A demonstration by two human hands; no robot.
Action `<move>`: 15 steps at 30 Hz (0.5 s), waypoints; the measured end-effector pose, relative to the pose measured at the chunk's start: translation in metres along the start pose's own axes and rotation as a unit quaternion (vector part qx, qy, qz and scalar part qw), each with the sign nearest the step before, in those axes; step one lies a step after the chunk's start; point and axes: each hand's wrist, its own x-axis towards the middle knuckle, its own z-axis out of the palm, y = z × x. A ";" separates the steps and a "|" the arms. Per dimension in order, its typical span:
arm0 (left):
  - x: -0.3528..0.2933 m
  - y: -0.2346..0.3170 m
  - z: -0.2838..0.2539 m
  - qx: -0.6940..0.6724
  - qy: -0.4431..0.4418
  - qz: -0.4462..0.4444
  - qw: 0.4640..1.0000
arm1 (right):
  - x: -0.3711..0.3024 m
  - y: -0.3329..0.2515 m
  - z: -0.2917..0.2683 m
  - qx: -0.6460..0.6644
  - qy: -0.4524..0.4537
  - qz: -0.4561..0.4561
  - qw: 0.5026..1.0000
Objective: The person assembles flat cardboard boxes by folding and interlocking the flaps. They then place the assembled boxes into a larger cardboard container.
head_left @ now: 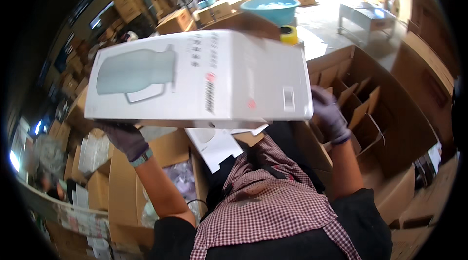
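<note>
- Jug-printed white carton, gripped by left hand and right hand; finger spread hidden.
- Divided cardboard box, three o'clock.
- Blue tub, sunlit floor, one o'clock.

One head-worn fisheye view looks down and forward from above the checked apron, near the left hand and right hand.

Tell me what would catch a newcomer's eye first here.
First comes the big jug-printed white box, held up mid-view between the gloved left hand and right hand. Then come the open brown carton with cardboard dividers at the right, and the round light-blue tub near the top, beyond the box.
</note>
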 end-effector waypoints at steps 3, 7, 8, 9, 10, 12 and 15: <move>-0.052 0.036 0.062 -0.259 -0.037 -0.219 0.940 | -0.045 -0.004 0.033 0.122 -0.121 0.021 0.985; -0.140 0.003 0.112 -0.303 -0.170 -0.356 0.867 | -0.085 0.014 0.021 -0.004 0.020 -0.133 0.991; -0.160 -0.019 0.117 -0.230 -0.169 -0.325 0.902 | -0.093 0.013 0.004 0.084 0.019 0.001 0.996; -0.187 -0.001 0.125 -0.256 -0.197 -0.395 0.860 | -0.104 0.001 -0.021 -0.059 0.076 0.077 0.992; -0.206 -0.007 0.126 -0.281 -0.300 -0.389 0.824 | -0.120 -0.027 -0.042 -0.072 0.115 0.226 0.965; -0.236 0.006 0.134 -0.315 -0.472 -0.383 0.729 | -0.177 -0.018 -0.099 0.065 0.235 0.172 0.954; -0.251 0.050 0.144 -0.192 -0.624 -0.368 0.662 | -0.263 -0.089 -0.146 -0.080 0.374 0.187 0.905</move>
